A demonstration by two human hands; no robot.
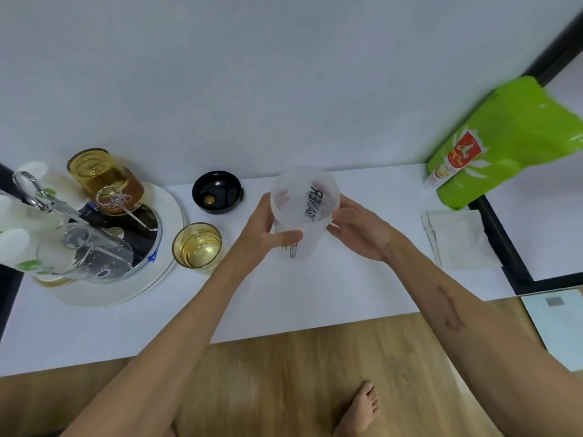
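A translucent white shaker cup with black lettering stands open-topped over the white table. My left hand grips its left side, thumb across the front. My right hand holds its right side with curled fingers. The cup's black lid lies upside down on the table behind and to the left, apart from the cup.
A yellow glass with liquid stands left of my left hand. Further left, a white tray holds a clear glass, an amber jar and a metal tool. A green bag leans at the right, with a folded cloth below it.
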